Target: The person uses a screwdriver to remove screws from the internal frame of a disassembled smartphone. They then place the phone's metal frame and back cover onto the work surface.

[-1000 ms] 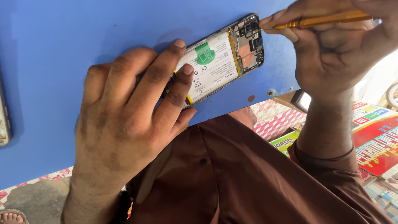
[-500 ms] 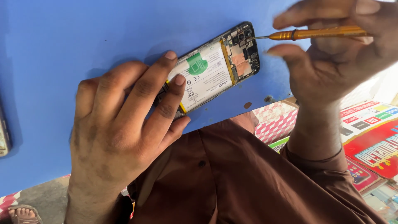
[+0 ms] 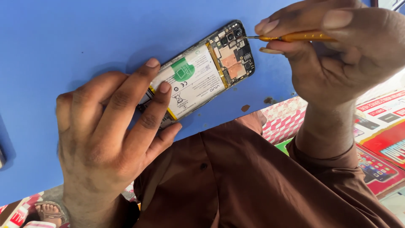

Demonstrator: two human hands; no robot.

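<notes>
An opened smartphone (image 3: 211, 69) lies back-up on a blue work surface (image 3: 84, 38), its white battery with a green sticker and its circuit board exposed. My left hand (image 3: 109, 135) presses down on the phone's lower end, fingers spread over the battery. My right hand (image 3: 337, 55) grips a yellow-handled screwdriver (image 3: 295, 37), held level. Its thin metal tip rests at the top edge of the phone's circuit board, near the camera modules.
A few small dark specks (image 3: 246, 108) lie on the blue surface near its front edge. Below the edge show my brown shirt (image 3: 253, 181), colourful printed boxes (image 3: 384, 139) at the right, and a sandalled foot (image 3: 48, 209) at the bottom left.
The screwdriver tip has come down from beside the phone onto the top of its circuit board. My left hand still pins the phone, which has shifted slightly lower-left in view.
</notes>
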